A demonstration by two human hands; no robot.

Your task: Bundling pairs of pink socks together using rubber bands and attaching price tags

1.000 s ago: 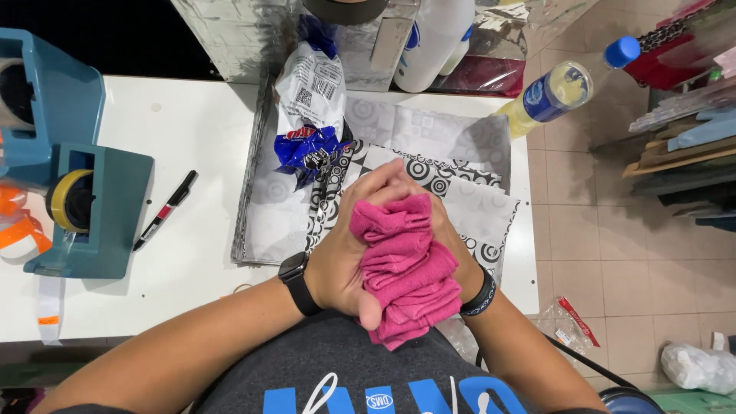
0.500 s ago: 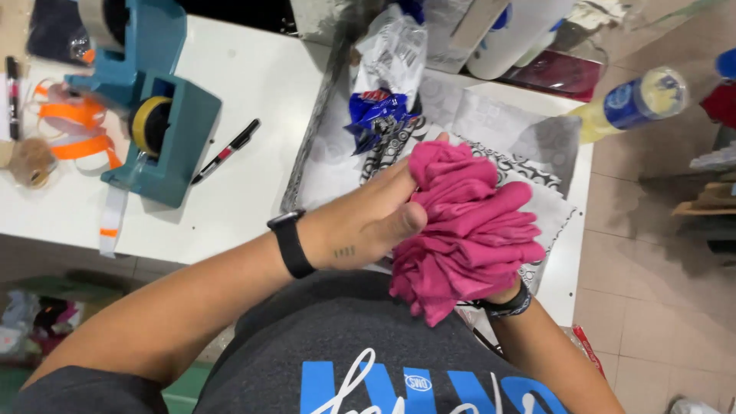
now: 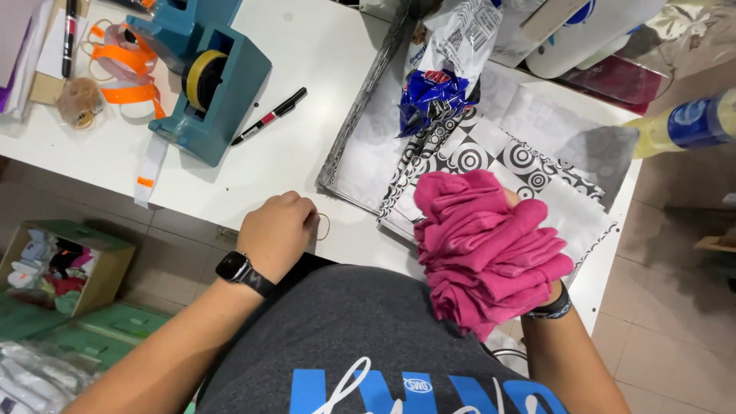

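A bunched pink cloth (image 3: 484, 249) is held up in my right hand (image 3: 512, 201), which is almost wholly hidden behind it; only a bit of hand and a dark wristband show. My left hand (image 3: 277, 232), with a black watch on the wrist, rests at the white table's front edge (image 3: 199, 203). Its fingers are curled onto a thin rubber band (image 3: 325, 225) lying there. Black-and-white patterned paper (image 3: 491, 157) lies on the table just behind the cloth.
A teal tape dispenser (image 3: 207, 84) and a black marker (image 3: 268, 117) sit to the left, with orange tape strips (image 3: 126, 73). A blue-and-white plastic bag (image 3: 445, 69) lies on a grey tray (image 3: 360, 138). A bottle (image 3: 690, 123) lies at right. A cardboard box (image 3: 65, 264) stands on the floor.
My left hand has let go of the pink cloth and dropped to the table edge by the rubber band. The right hand alone now holds the cloth. The view shifted left.
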